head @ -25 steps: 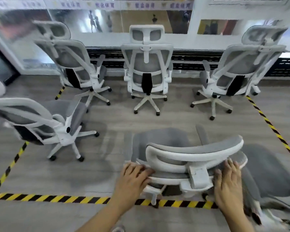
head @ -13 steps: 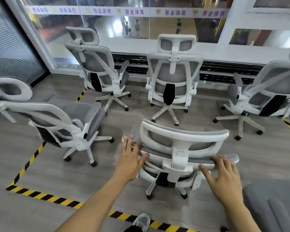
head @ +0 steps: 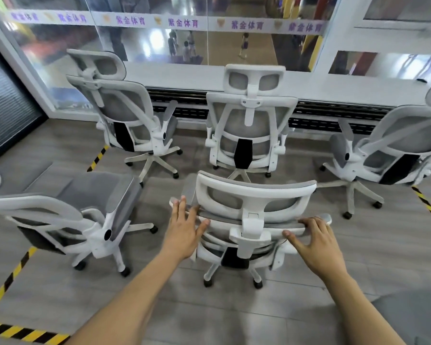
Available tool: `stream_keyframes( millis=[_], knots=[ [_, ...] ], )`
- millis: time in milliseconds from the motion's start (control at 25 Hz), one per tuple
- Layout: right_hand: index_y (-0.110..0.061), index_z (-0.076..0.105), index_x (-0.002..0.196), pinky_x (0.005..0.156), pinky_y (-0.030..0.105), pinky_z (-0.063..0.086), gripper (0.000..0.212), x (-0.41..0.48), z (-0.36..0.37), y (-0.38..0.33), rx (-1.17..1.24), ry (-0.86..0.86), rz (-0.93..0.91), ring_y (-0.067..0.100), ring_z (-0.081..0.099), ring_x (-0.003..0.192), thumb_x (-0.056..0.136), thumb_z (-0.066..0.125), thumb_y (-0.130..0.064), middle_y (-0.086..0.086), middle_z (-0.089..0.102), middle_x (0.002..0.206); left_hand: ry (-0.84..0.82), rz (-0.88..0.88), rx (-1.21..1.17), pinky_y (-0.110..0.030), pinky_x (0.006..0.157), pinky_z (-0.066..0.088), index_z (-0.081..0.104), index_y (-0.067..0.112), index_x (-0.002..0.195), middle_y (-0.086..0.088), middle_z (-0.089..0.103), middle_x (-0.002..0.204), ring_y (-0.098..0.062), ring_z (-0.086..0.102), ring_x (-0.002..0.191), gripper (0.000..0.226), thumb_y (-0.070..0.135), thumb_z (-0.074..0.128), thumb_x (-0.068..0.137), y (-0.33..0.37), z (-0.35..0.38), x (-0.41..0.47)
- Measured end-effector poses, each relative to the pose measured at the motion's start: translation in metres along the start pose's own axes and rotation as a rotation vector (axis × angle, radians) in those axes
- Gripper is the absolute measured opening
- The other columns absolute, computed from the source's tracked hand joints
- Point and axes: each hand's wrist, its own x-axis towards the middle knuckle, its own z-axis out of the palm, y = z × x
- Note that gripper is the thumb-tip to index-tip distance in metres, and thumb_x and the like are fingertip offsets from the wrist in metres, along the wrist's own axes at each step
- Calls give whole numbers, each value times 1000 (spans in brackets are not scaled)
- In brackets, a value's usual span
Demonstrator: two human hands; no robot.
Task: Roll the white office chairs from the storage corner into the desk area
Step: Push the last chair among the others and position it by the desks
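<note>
Rolled forward, the chair (head: pixel 251 220) now stands on the floor (head: pixel 234 314) just behind the middle chair (head: pixel 249 135), closer than a moment ago. My left hand (head: pixel 184 230) lies on its backrest's left edge, fingers (head: pixel 182 207) straight and spread. My right hand (head: pixel 317 245) has bent fingers, tips pressing the top rail, not wrapped round it.

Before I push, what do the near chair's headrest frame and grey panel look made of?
Headrest frame: white, smooth, slight sheen, rounded moulded edges; probably plastic. Grey panel: matte, soft-looking; likely mesh fabric, though the weave is too blurred to confirm.
</note>
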Motion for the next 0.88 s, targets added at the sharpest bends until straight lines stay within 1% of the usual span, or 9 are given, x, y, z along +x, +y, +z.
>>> stream_keyframes(
  millis=[160,320,400,480,520,600,680,720,880],
  knots=[
    [-20,59,121,113,43,38,62,18,2,1,32,6,23,22,40,136,83,60,-69,-2,54,131,-23,3,-26,-45,125,-3,26,25,153,-11,-11,167,-29,-23,151,79,73,19,89,2,0,18],
    [-22,56,122,111,42,40,61,24,1,0,39,8,19,20,40,135,85,57,-72,-4,51,131,-47,5,13,-43,124,-1,22,26,155,-11,-13,166,-29,-21,151,74,68,24,94,4,-4,29],
    [-23,55,123,111,41,40,62,26,1,-2,28,-12,29,20,39,136,86,54,-73,-4,51,133,-9,-16,43,-45,125,5,23,24,155,-14,-4,167,-31,-11,153,73,67,25,96,4,-2,27],
    [-23,54,130,115,42,36,64,25,1,-6,8,-33,54,19,34,143,88,53,-72,-2,49,142,72,-21,-23,-48,124,17,33,17,152,-17,17,164,-34,8,153,68,60,33,99,11,-2,18],
    [-23,54,133,117,43,34,62,23,0,-8,-3,-26,73,19,33,145,91,54,-69,-1,48,147,119,9,-59,-51,120,27,40,13,147,-18,31,158,-36,21,149,62,52,39,99,18,-3,10],
    [-22,57,133,113,42,37,50,13,-5,-13,7,20,104,23,40,141,95,56,-55,0,50,148,216,90,-124,-49,108,41,50,12,136,-12,50,142,-34,43,133,45,32,53,96,34,-3,-9],
    [-22,58,132,106,39,40,39,-1,-16,-20,39,76,137,25,48,131,97,58,-40,0,54,143,264,152,-181,-45,100,45,56,15,127,-6,56,129,-28,50,117,38,17,62,90,55,-6,-28],
    [-22,58,132,105,37,40,37,-10,-23,-23,53,107,160,24,49,129,97,59,-34,-1,56,141,258,187,-196,-44,98,46,58,17,124,-4,57,125,-26,50,113,35,16,62,89,66,-7,-36],
    [-24,57,134,104,32,39,37,-57,-52,-23,96,216,229,17,50,124,97,58,-24,-5,58,135,113,399,-199,-44,91,46,60,22,117,3,57,120,-23,53,104,29,29,51,90,114,5,-61]
  ],
)
